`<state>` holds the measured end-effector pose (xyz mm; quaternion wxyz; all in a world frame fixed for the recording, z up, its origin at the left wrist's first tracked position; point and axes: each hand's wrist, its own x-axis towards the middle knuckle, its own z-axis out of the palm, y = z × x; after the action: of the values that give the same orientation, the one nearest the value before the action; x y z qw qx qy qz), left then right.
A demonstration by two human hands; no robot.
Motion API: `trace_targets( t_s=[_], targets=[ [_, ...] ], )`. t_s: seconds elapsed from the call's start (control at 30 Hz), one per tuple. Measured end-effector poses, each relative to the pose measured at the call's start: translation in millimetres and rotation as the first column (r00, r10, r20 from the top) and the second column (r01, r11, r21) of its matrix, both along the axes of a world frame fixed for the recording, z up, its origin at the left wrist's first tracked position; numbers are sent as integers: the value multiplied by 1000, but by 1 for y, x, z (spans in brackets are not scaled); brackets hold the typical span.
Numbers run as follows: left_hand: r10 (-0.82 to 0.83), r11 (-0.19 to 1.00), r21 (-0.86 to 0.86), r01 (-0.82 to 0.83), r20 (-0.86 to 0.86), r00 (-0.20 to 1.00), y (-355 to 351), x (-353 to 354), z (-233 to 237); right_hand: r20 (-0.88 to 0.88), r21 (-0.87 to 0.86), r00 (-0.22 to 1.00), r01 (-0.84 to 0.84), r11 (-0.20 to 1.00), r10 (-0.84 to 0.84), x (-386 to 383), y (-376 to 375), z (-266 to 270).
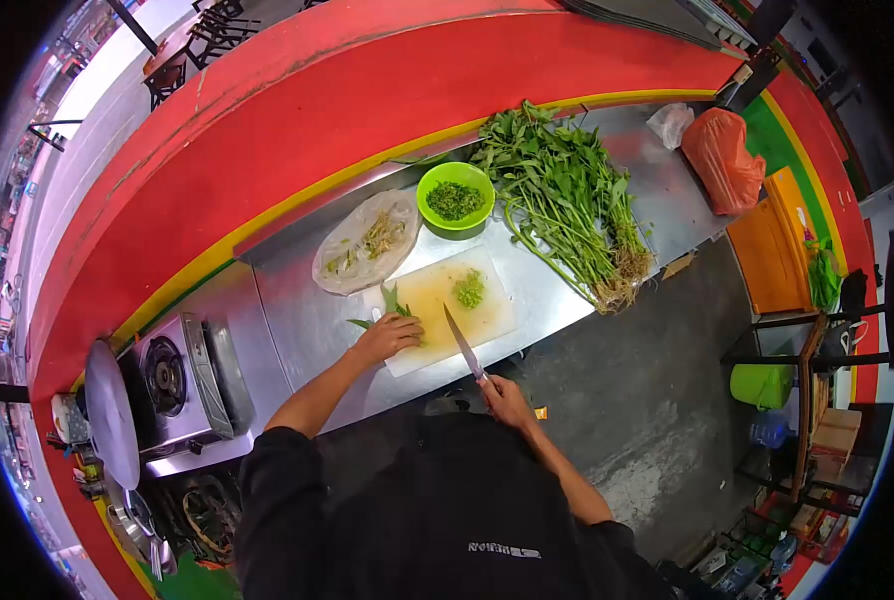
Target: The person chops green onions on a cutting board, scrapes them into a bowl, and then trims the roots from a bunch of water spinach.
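My right hand [508, 399] grips the handle of a kitchen knife [461, 338], its blade pointing up over the right part of a white cutting board [499, 313]. On the board's left side, my left hand [388, 337] is closed over some green leaves [391, 299], whose tips stick out past the fingers. A small pile of chopped greens [469, 289] lies on the board beyond the knife tip. Behind the board stands a lime green bowl [443, 229] with chopped dark greens [454, 200] inside. A clear plastic bag [337, 270] of trimmings lies to the left of the bowl.
A big bunch of leafy greens with roots [567, 190] covers the steel counter [542, 312] right of the bowl. Farther right sits an orange plastic bag [719, 160]. A gas stove [179, 380] stands at left, and a red wall [297, 130] runs behind.
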<state>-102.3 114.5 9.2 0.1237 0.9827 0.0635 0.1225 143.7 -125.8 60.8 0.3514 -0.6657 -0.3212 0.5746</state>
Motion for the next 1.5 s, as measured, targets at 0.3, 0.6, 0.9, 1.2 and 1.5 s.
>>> trace_targets(
  t_s=[0.3, 0.6, 0.9, 1.2, 1.5],
  targets=[
    [20, 999, -38, -16, 95, 995, -6, 16, -5, 41, 49, 999, -4, 999, 2, 2, -4, -12],
    [236, 972, -11, -236, 130, 963, -25, 23, -12, 91, 106, 995, -53, 993, 44, 3, -5, -8],
    [482, 872, 0, -489, 170, 859, -25, 53, -9, 257, 60, 965, -61, 996, 44, -2, 5, 1],
    [507, 858, 9, -514, 148, 849, -11, 63, -13, 459, 177, 888, -134, 975, 39, -3, 21, 2],
    [528, 848, -34, -529, 129, 839, -9, 64, -15, 514, 125, 853, -174, 977, 86, -6, 28, 8]
  ],
)
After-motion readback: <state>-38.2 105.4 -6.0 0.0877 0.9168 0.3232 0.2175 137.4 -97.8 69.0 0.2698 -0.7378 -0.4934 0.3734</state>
